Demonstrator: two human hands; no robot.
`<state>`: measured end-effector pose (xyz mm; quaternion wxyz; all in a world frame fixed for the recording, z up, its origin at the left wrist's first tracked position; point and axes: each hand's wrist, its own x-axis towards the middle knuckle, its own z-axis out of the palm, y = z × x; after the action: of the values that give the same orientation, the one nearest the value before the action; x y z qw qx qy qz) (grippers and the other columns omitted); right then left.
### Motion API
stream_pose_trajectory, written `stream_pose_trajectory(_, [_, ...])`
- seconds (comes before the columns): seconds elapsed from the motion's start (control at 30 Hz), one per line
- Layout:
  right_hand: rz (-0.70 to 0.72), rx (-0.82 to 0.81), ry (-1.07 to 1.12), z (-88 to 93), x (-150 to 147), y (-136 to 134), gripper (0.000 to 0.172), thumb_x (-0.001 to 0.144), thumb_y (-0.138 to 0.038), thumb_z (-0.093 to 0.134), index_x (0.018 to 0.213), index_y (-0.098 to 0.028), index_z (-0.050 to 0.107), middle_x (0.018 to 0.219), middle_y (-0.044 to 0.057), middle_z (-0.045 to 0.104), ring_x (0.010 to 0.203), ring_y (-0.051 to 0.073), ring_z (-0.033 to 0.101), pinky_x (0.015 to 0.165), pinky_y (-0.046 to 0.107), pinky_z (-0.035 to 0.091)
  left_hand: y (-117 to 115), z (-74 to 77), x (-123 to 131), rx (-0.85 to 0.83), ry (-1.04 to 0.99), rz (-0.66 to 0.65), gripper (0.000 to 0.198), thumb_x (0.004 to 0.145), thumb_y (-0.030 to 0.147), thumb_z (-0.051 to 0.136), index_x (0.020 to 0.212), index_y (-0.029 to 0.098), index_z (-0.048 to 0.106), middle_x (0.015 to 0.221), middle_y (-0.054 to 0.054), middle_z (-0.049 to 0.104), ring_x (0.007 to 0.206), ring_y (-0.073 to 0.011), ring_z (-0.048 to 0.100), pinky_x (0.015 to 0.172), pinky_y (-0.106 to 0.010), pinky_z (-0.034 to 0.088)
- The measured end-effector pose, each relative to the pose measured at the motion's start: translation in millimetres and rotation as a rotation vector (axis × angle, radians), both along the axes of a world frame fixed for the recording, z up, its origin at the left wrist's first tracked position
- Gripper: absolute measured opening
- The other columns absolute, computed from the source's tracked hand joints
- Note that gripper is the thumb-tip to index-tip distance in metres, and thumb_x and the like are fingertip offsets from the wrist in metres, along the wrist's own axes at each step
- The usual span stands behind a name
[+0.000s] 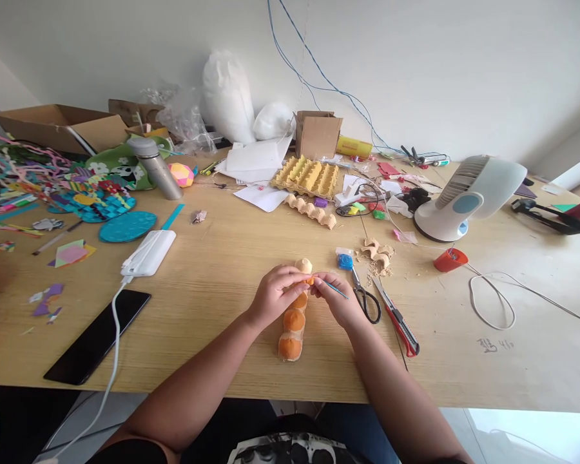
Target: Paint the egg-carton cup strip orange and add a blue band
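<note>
Left hand (pixel 276 293): thumb and fingers pinched together on a small orange piece (pixel 310 280), held just above the far part of the carton strip. Right hand (pixel 336 298): fingertips brought together on a thin blue stick (pixel 338 290), its shaft slanting back over the hand. The fingertips of the two hands meet at the orange piece; whether the right ones also press it cannot be told, as it is small and partly covered.

Carton strip (pixel 294 320), one: cupped, laid lengthwise on the wooden table (pixel 212 283) beneath and between the hands; nearer cups orange, far-end cup pale.

To the right of the hands: blue packet (pixel 345 261); black-handled scissors (pixel 359 287), beside the right hand; red utility knife (pixel 402 328), blade pointing away from the person; torn carton scraps (pixel 379 256), with crumbs about them.

Farther back: yellow egg tray (pixel 309 177), with an uncoloured carton strip (pixel 314 211) before it; white fan (pixel 468 196), at right.

To the left: white power bank (pixel 149 252), cable attached; dark phone (pixel 99 338), lying flat; blue disc (pixel 128 227); grey bottle (pixel 157 171), standing.
</note>
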<state>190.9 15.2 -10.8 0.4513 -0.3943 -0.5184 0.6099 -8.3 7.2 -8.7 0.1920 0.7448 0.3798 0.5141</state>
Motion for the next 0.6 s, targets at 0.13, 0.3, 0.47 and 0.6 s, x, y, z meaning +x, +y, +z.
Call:
stream_pose_trajectory(0.13, [0.019, 0.048, -0.047, -0.6, -1.5, -1.5, 0.046, 0.089, -0.066, 0.078, 0.094, -0.02, 0.083, 0.077, 0.004, 0.072, 0.075, 0.018, 0.062, 0.076, 0.033, 0.052, 1.4, -3.7, 0.7, 0.118, -0.013, 0.01, 0.008, 0.099, 0.025, 0.076, 0.106, 0.024, 0.081, 0.098, -0.003, 0.077, 0.088, -0.0152, 0.073, 0.079, -0.028, 0.061])
stream_pose_trajectory(0.3, [0.101, 0.064, -0.026, 0.6, -2.9, -5.3, 0.054, 0.094, -0.072, 0.069, 0.094, -0.021, 0.084, 0.081, 0.006, 0.075, 0.078, 0.02, 0.065, 0.077, 0.034, 0.054, 0.5, -7.4, 1.5, 0.196, 0.089, 0.087, 0.028, 0.101, 0.022, 0.073, 0.128, 0.026, 0.076, 0.1, -0.004, 0.071, 0.09, -0.0156, 0.07, 0.081, -0.029, 0.06])
stream_pose_trajectory(0.47, [0.093, 0.117, -0.091, 3.5, -1.3, -6.1, 0.048, 0.09, -0.069, 0.077, 0.089, -0.021, 0.084, 0.08, 0.005, 0.074, 0.077, 0.019, 0.062, 0.076, 0.033, 0.052, -2.2, -5.3, 2.2, 0.257, 0.148, 0.115, 0.013, 0.1, 0.027, 0.076, 0.112, 0.024, 0.079, 0.085, 0.0, 0.061, 0.078, -0.0139, 0.062, 0.074, -0.027, 0.055])
stream_pose_trajectory(0.6, [0.048, 0.105, -0.128, 0.2, -1.9, -4.0, 0.053, 0.088, -0.072, 0.076, 0.079, -0.02, 0.081, 0.072, 0.003, 0.069, 0.07, 0.018, 0.057, 0.068, 0.032, 0.048, -4.5, -3.2, 4.3, 0.247, 0.184, 0.107, 0.017, 0.098, 0.029, 0.077, 0.114, 0.023, 0.077, 0.088, -0.002, 0.065, 0.083, -0.0157, 0.065, 0.076, -0.029, 0.056])
